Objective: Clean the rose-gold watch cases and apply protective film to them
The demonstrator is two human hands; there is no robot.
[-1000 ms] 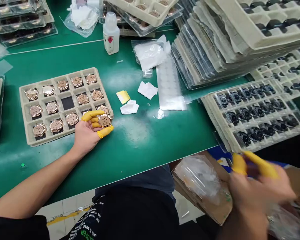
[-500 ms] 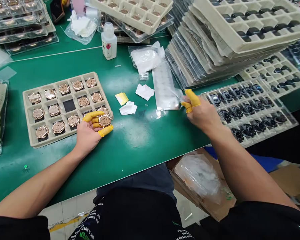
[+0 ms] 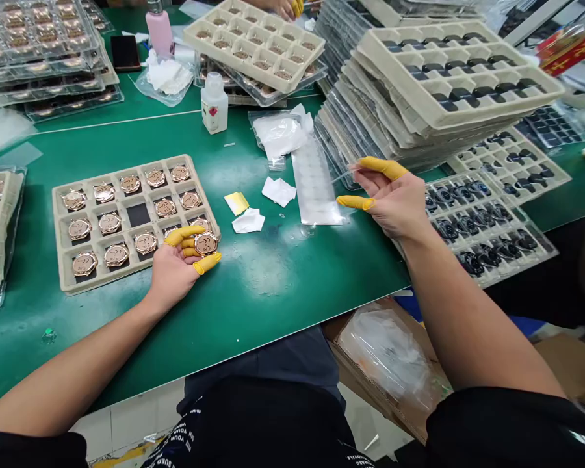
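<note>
My left hand, with yellow finger cots on it, is closed around a rose-gold watch case, its marked back facing up. It is over the right front corner of a beige tray of similar watch cases on dark pads. One pocket in the middle row shows only its pad. My right hand is raised at the right, thumb and forefinger spread apart. A thin clear strip appears to touch its fingertips; whether it clings there I cannot tell. Beneath is a silvery-clear sheet.
Tall tray stacks stand at the back right, beside trays of dark watches. A white bottle, folded wipes and a yellow piece lie mid-table. Below the edge is a cardboard box with plastic film.
My right hand has opened, its thumb parting from the forefinger. My left hand keeps the watch case in about the same place. The view has tilted up slightly.
</note>
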